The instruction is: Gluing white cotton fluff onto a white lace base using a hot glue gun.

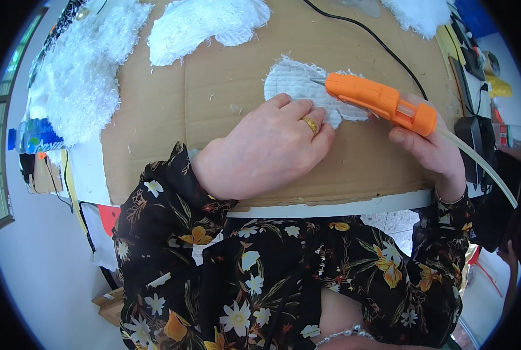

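Observation:
An orange hot glue gun (362,96) is gripped in my right hand (428,149), its metal nozzle pointing left. A long pale glue stick (483,163) sticks out of its back end. Under the nozzle lies a small white fabric piece (288,79) with a frayed, fluffy edge and a notch on its near side. My left hand (266,149), a gold ring on one finger, is closed with bent fingers over the near left part of this piece, holding it against the cardboard. Its thumb and fingertips are mostly hidden.
A brown cardboard sheet (214,96) covers the white table. White fluffy fabric (91,70) is heaped at left beside a plastic bottle (39,137); a curved white piece (211,26) and more fluff (418,14) lie far off. A black cable (377,38) crosses the far right.

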A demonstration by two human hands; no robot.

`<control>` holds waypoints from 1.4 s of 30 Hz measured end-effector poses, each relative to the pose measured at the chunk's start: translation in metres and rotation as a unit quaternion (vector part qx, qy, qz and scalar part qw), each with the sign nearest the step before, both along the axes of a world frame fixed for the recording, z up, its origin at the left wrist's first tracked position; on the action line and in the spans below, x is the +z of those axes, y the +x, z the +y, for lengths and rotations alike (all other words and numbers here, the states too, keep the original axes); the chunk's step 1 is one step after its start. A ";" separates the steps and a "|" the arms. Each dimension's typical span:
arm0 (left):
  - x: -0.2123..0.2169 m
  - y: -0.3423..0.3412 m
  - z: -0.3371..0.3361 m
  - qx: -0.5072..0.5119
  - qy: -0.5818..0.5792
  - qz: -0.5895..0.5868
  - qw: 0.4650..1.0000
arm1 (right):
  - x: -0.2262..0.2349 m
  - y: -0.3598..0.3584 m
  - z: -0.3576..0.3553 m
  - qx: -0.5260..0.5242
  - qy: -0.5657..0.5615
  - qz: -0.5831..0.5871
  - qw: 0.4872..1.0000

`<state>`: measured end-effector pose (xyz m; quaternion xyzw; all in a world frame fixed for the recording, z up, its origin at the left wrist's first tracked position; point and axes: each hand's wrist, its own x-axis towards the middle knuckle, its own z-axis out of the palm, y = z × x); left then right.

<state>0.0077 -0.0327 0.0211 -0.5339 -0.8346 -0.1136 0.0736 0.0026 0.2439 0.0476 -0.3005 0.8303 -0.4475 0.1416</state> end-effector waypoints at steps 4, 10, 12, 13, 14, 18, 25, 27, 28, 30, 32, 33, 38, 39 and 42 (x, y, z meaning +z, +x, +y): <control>0.001 0.002 -0.001 0.002 -0.007 -0.010 1.000 | -0.003 -0.001 -0.006 0.008 0.025 0.020 0.999; -0.001 0.004 -0.002 0.002 -0.019 -0.016 1.000 | 0.005 -0.004 -0.009 -0.008 0.126 -0.061 0.990; -0.007 0.003 -0.001 -0.011 0.040 0.064 0.997 | 0.004 -0.003 -0.013 -0.026 0.088 -0.082 0.992; -0.008 0.003 -0.001 -0.010 0.041 0.064 0.997 | 0.004 -0.004 -0.014 -0.025 0.089 -0.082 0.992; -0.008 0.003 -0.001 -0.011 0.042 0.065 0.997 | 0.005 -0.004 -0.015 -0.026 0.096 -0.073 0.992; -0.001 0.006 -0.002 -0.012 -0.015 -0.015 1.000 | 0.007 -0.007 -0.018 -0.022 0.131 -0.030 0.991; -0.011 0.005 0.001 -0.019 0.058 0.063 0.996 | 0.005 -0.009 -0.019 -0.030 0.133 -0.059 0.989; -0.004 0.007 -0.001 -0.016 -0.005 -0.018 1.000 | 0.007 -0.008 -0.020 -0.032 0.148 -0.064 0.986; -0.002 0.008 0.000 -0.015 -0.006 -0.015 1.000 | 0.008 -0.007 -0.020 -0.033 0.147 -0.062 0.987; -0.001 0.008 0.000 -0.015 -0.009 -0.016 1.000 | 0.007 -0.008 -0.020 -0.027 0.158 -0.035 0.986; -0.010 0.005 0.001 -0.019 0.023 0.019 0.999 | 0.008 -0.009 -0.020 -0.033 0.169 -0.045 0.984; -0.013 0.004 0.002 -0.022 0.054 0.055 0.997 | 0.008 -0.009 -0.020 -0.039 0.179 -0.053 0.982; -0.005 0.006 0.000 -0.017 -0.011 -0.024 1.000 | 0.009 -0.009 -0.018 -0.049 0.195 -0.049 0.978; -0.006 0.006 0.001 -0.016 -0.006 -0.023 1.000 | 0.010 -0.008 -0.017 -0.054 0.201 -0.050 0.977; -0.006 0.007 0.001 -0.015 -0.007 -0.021 1.000 | 0.012 -0.007 -0.014 -0.047 0.205 -0.023 0.977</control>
